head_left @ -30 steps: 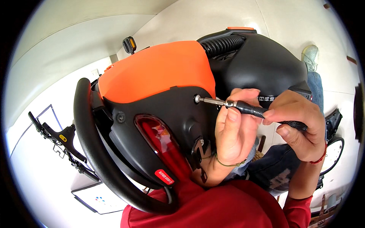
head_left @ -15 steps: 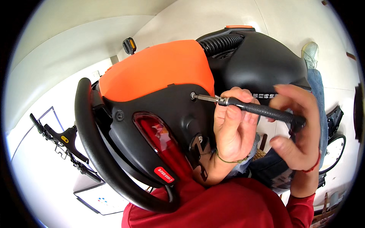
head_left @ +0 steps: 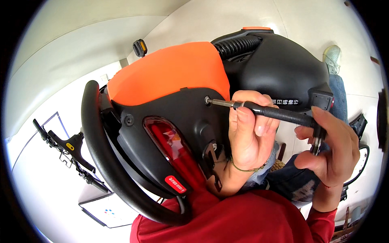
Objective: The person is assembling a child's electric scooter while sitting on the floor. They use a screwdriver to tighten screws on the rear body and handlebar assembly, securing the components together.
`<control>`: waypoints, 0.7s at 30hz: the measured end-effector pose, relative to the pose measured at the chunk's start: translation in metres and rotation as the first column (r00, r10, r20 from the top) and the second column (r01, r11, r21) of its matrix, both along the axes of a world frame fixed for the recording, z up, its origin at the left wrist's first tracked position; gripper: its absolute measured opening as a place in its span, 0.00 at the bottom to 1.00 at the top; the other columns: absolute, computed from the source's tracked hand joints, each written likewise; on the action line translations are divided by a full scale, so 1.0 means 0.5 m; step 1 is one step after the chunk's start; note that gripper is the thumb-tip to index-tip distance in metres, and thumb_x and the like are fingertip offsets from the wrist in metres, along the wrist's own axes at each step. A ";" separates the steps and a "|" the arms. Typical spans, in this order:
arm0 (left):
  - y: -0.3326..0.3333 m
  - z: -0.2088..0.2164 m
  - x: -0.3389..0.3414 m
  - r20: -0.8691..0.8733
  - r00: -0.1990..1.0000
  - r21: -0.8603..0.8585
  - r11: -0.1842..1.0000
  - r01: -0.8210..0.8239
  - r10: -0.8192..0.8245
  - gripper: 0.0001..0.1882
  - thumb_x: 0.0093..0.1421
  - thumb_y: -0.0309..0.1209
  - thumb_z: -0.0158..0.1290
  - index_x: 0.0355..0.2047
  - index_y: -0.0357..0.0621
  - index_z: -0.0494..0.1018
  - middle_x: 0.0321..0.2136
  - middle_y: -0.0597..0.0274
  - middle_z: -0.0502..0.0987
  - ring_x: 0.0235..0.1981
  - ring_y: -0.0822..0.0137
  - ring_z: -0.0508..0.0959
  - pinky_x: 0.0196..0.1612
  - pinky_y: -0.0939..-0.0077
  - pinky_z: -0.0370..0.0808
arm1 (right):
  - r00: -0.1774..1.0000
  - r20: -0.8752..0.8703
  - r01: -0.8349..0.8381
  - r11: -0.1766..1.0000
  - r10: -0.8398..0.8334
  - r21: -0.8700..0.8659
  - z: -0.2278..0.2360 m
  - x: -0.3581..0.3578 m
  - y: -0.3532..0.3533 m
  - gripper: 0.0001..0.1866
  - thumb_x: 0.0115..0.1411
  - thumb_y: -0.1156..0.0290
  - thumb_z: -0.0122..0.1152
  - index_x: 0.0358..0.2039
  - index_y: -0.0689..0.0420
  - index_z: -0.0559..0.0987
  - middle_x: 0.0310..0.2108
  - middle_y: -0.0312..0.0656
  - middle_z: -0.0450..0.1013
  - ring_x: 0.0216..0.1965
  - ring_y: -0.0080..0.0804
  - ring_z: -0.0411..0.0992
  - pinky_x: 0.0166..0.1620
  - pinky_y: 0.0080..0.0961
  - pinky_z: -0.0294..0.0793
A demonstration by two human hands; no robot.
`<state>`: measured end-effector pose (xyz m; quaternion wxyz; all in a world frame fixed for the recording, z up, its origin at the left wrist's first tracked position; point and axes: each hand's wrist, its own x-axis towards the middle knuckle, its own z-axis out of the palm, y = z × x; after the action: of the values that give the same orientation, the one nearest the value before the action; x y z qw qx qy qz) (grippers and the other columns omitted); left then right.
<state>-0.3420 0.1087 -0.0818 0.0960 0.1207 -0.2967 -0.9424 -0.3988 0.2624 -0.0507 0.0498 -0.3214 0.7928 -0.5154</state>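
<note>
A black screwdriver (head_left: pixel 283 115) with a crossbar handle lies nearly level, its silver bit (head_left: pixel 221 103) in a screw recess (head_left: pixel 207 100) on a black and orange vehicle body. My left hand (head_left: pixel 253 131) is closed round the front of its grip, thumb and fingers pinching near the bit. At the rear end, my right hand (head_left: pixel 334 150) curls loosely round the crossbar, index fingertip and thumb on either side. A red tail light (head_left: pixel 168 141) and another round screw recess (head_left: pixel 129 120) sit to the left on the black panel (head_left: pixel 184 111), below the orange cover (head_left: pixel 170 73).
A thick black grab bar (head_left: pixel 95 133) curves round the vehicle's left end. Beyond it stand a handlebar (head_left: pixel 69 148) and a whiteboard (head_left: pixel 109 212). A pedal (head_left: pixel 139 47) sticks out at the back; a rounded black body (head_left: pixel 283 65) lies behind my hands.
My right hand has moved slightly right and down, and the crossbar has turned so that its silver end shows. The left hand stays round the grip, and the bit stays in the recess.
</note>
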 end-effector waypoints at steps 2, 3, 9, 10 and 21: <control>0.008 0.007 -0.003 0.105 0.993 0.041 0.998 -0.055 0.051 0.21 0.65 0.51 0.39 0.40 0.47 0.68 0.14 0.76 0.59 0.20 0.79 0.57 0.25 0.82 0.57 | 0.986 0.095 0.129 0.990 -0.135 0.061 -0.001 -0.006 -0.011 0.24 0.59 0.53 0.54 0.40 0.64 0.73 0.20 0.41 0.73 0.19 0.28 0.72 0.23 0.20 0.67; 0.010 0.004 -0.002 0.105 0.993 0.041 0.998 -0.053 0.048 0.21 0.65 0.51 0.39 0.40 0.47 0.68 0.14 0.76 0.59 0.20 0.79 0.57 0.25 0.82 0.57 | 0.976 0.127 0.170 0.982 -0.180 0.083 -0.005 -0.009 -0.014 0.23 0.62 0.52 0.52 0.38 0.64 0.75 0.18 0.40 0.72 0.17 0.26 0.71 0.22 0.19 0.66; 0.000 0.006 0.003 0.027 0.999 -0.202 0.979 -0.016 0.022 0.22 0.66 0.51 0.36 0.26 0.49 0.65 0.12 0.79 0.58 0.18 0.80 0.54 0.24 0.83 0.53 | 0.728 0.682 0.214 0.968 -0.069 -0.131 0.010 -0.001 -0.023 0.16 0.60 0.66 0.51 0.24 0.65 0.78 0.19 0.41 0.72 0.14 0.26 0.66 0.19 0.21 0.63; 0.000 0.005 0.000 0.024 0.999 -0.201 0.979 -0.019 0.024 0.22 0.66 0.51 0.36 0.26 0.49 0.65 0.12 0.79 0.58 0.18 0.80 0.54 0.24 0.83 0.53 | 0.814 0.579 0.212 0.952 -0.046 -0.222 0.002 0.002 -0.024 0.18 0.64 0.62 0.47 0.38 0.67 0.74 0.22 0.41 0.71 0.21 0.24 0.66 0.27 0.20 0.64; -0.005 0.003 -0.006 -0.036 0.996 -0.033 0.997 0.076 -0.078 0.20 0.67 0.50 0.35 0.33 0.48 0.65 0.12 0.79 0.57 0.19 0.80 0.56 0.25 0.83 0.54 | 0.986 0.150 0.057 0.990 -0.076 0.129 -0.027 -0.010 0.007 0.23 0.52 0.55 0.63 0.34 0.65 0.76 0.24 0.40 0.74 0.22 0.27 0.72 0.25 0.19 0.68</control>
<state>-0.3449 0.1061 -0.0803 0.0670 0.0899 -0.3141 -0.9427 -0.4037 0.2657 -0.0644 0.1138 -0.2502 0.8273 -0.4900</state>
